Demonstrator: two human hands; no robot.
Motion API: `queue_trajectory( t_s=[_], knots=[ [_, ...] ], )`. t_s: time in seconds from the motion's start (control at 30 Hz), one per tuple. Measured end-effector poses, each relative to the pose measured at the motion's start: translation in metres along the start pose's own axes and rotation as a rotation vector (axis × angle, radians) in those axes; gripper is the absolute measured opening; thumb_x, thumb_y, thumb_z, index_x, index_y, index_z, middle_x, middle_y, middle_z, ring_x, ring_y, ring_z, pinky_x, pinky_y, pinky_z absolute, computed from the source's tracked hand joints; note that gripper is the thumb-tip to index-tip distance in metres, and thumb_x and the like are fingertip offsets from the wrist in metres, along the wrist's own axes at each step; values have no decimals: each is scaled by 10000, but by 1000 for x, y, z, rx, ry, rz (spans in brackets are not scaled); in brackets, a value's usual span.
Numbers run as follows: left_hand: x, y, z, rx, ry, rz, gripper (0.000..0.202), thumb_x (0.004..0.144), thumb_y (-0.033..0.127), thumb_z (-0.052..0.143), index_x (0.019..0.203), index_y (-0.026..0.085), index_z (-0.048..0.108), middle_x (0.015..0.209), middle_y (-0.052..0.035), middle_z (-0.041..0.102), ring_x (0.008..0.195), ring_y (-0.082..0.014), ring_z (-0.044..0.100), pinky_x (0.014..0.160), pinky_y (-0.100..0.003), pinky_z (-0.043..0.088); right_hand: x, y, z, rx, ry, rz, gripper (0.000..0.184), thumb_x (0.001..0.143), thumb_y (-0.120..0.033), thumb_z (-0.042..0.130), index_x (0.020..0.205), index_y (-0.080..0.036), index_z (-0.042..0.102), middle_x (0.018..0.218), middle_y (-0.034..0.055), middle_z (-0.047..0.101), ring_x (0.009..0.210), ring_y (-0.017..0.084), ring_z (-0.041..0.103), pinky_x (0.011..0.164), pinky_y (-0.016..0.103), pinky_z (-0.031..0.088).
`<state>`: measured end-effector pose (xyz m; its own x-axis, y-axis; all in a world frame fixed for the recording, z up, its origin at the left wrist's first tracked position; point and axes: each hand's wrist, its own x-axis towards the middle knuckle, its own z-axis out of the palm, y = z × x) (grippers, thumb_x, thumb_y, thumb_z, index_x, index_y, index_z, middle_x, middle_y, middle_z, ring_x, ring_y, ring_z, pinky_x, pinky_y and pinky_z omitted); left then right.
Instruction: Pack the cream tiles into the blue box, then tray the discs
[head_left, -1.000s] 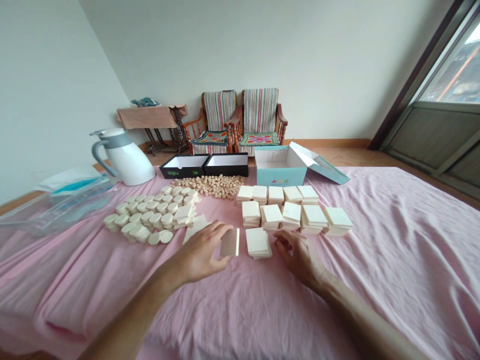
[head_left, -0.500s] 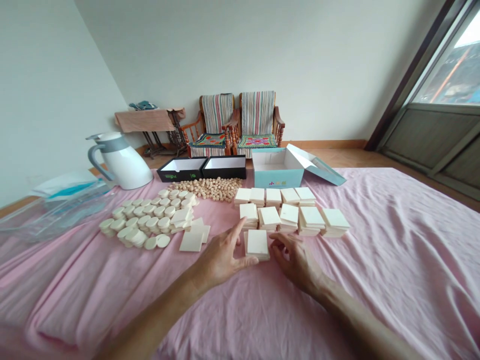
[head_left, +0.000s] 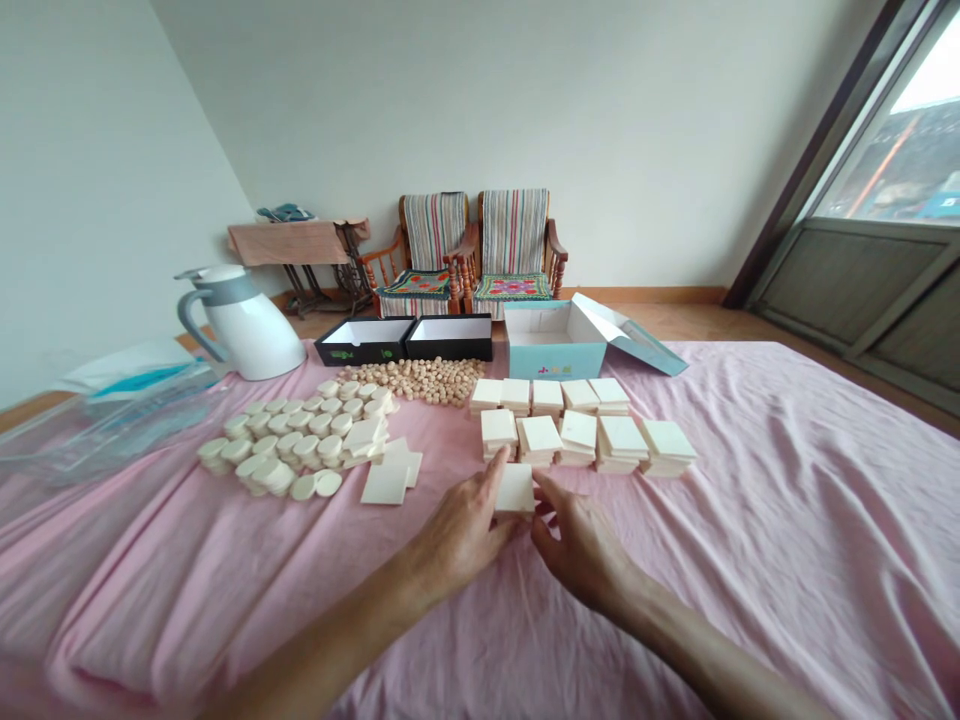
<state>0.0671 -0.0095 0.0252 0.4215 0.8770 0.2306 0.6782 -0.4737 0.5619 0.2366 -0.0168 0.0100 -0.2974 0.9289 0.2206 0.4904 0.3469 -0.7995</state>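
Observation:
A small stack of pale square wooden pieces [head_left: 515, 488] stands on the pink cloth in front of me. My left hand [head_left: 465, 525] is closed round its left side, thumb at the near edge and forefinger at the far left corner. From the right, my right hand [head_left: 583, 545] grips the stack's right side with bent fingers; its lower fingertips are partly hidden. Just beyond are two rows of similar square stacks [head_left: 622, 437]. To the left of my left hand lie a few loose square pieces [head_left: 385, 485], overlapping one another.
Round wooden discs [head_left: 274, 475] stand in piles at left, with a heap of small wooden beads [head_left: 435, 382] behind. Further back are black boxes [head_left: 367, 350], a light-blue box [head_left: 555, 360] with its lid [head_left: 645, 345], a white jug [head_left: 259, 330] and clear plastic packaging [head_left: 97, 420].
Both hands have closed in on the stack, and its edges now sit squarer. My right hand has shifted left against its side; the left has moved slightly right.

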Motion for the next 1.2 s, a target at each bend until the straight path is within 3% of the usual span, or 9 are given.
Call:
queue_trajectory(
  t_s=[0.23, 0.33, 0.43, 0.57, 0.67, 0.77, 0.97, 1.2],
  knots=[
    [-5, -5, -8, 40, 42, -20, 784, 789, 195, 608, 1446, 235, 184, 1218, -103, 599, 1066, -233, 601, 889, -356, 494, 6, 6, 4, 42, 10, 10, 447, 724, -77, 428, 1146, -157, 553, 983, 97, 702, 765, 178, 661, 659, 294, 513],
    [-13, -9, -31, 186, 51, -70, 685, 776, 299, 648, 1374, 231, 321, 1219, -98, 580, 1055, -236, 592, 887, -365, 481, 3, 21, -4, 6, 52, 21, 389, 741, -120, 445, 1106, -162, 573, 1002, 103, 694, 770, 174, 659, 641, 284, 511],
    [-22, -23, -61, 437, 98, -211, 328, 811, 353, 597, 1089, 188, 537, 1061, -90, 613, 969, -239, 601, 830, -357, 476, 2, 38, -14, -16, 120, 31, 301, 760, -162, 459, 1024, -166, 604, 959, 90, 701, 789, 178, 660, 652, 284, 511],
    [-33, -49, -84, 673, 117, -434, 368, 812, 397, 593, 1074, 154, 506, 1019, -123, 614, 948, -265, 601, 786, -347, 462, 5, 52, -19, -65, 177, 29, 246, 782, -182, 448, 957, -173, 619, 854, 62, 705, 756, 175, 655, 649, 280, 496],
    [-41, -62, -82, 701, 68, -532, 483, 793, 468, 600, 1138, 155, 470, 1016, -133, 628, 922, -276, 617, 737, -330, 461, 9, 58, -16, -139, 179, -3, 233, 785, -177, 437, 927, -178, 622, 811, 46, 696, 711, 168, 642, 632, 275, 480],
    [-45, -67, -77, 679, 52, -504, 540, 805, 477, 573, 1216, 156, 429, 1033, -136, 633, 940, -269, 623, 743, -314, 455, 11, 61, -13, -159, 176, -44, 224, 790, -171, 430, 917, -176, 615, 809, 44, 690, 720, 165, 638, 642, 267, 475],
    [-35, -59, -84, 710, 104, -541, 437, 829, 272, 513, 1238, 165, 404, 913, -86, 671, 819, -230, 656, 663, -275, 441, 10, 66, -14, -165, 169, -75, 212, 793, -168, 431, 920, -174, 601, 799, 38, 676, 708, 156, 626, 636, 256, 467],
    [-28, -51, -80, 744, 44, -568, 628, 775, 529, 589, 1235, 151, 389, 935, -132, 665, 871, -283, 651, 682, -308, 452, 9, 66, -14, -160, 163, -91, 228, 776, -150, 429, 924, -174, 601, 811, 44, 671, 724, 161, 617, 650, 271, 471]
  ],
)
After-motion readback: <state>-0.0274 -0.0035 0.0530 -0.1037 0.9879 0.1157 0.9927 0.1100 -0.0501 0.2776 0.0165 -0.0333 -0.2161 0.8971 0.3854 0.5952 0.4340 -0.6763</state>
